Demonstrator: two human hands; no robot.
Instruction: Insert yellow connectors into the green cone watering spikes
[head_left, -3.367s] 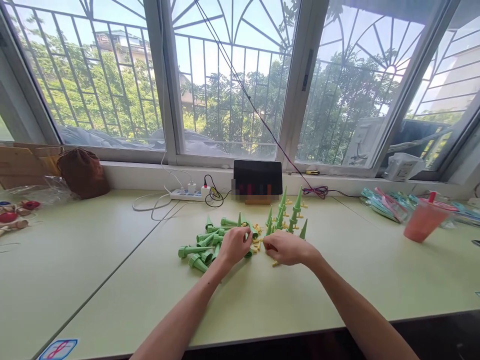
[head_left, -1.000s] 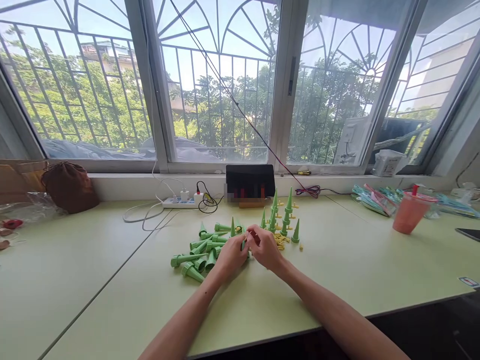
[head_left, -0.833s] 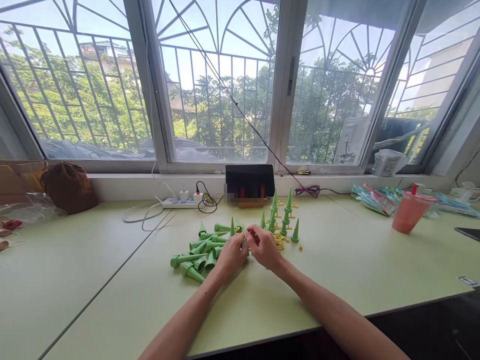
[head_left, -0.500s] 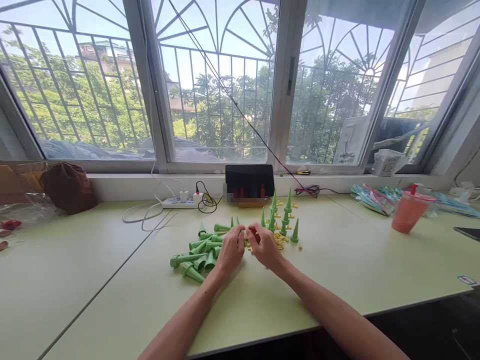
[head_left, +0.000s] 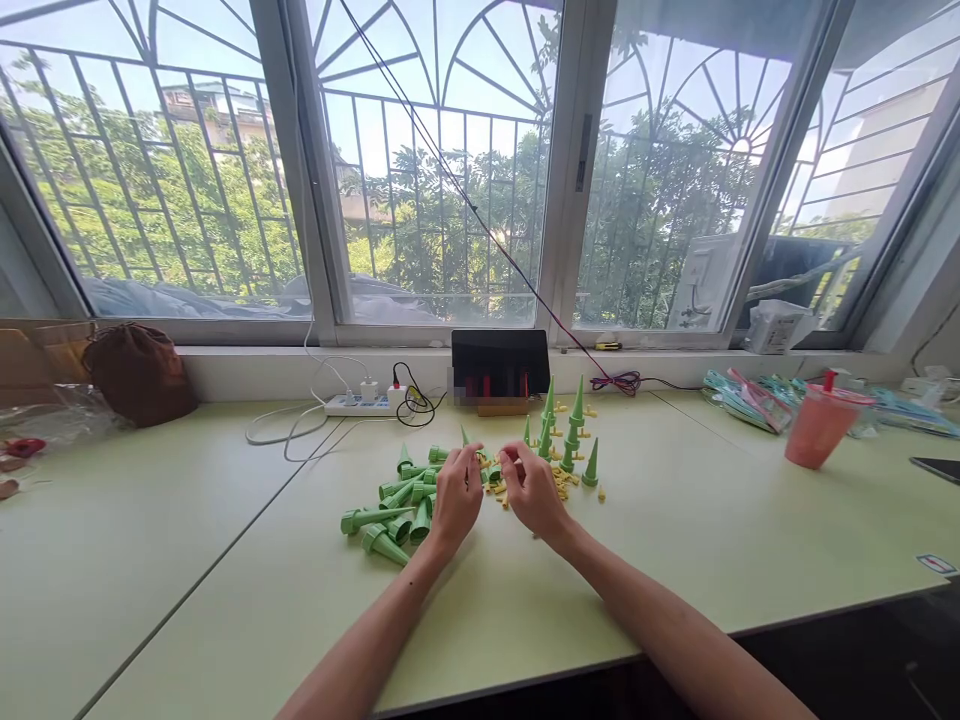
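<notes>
My left hand (head_left: 459,495) is closed, its fingertips pinched beside a small yellow piece (head_left: 484,462). Just to its right, my right hand (head_left: 532,492) is also curled in a pinch, with a bit of yellow at its fingertips; the exact shape of these pieces is too small to make out. A narrow gap separates the two hands. Green plastic spikes (head_left: 375,518) with ribbed caps lie heaped at the left hand. Loose yellow fittings (head_left: 564,482) are piled by the right hand and partly hidden by it. Several green spikes (head_left: 572,430) stand upright behind, with yellow fittings at their sides.
Behind the spikes, a dark-screened tablet (head_left: 500,362) leans by the sill. A white power strip (head_left: 365,403) with cables lies left of it. A red drink cup (head_left: 823,428) and plastic packets (head_left: 746,398) are at the right, a brown pouch (head_left: 139,375) at the left.
My hands have drawn slightly apart from where their fingertips met, and yellow pieces now show between them. One green tip behind the left hand is now hidden or gone.
</notes>
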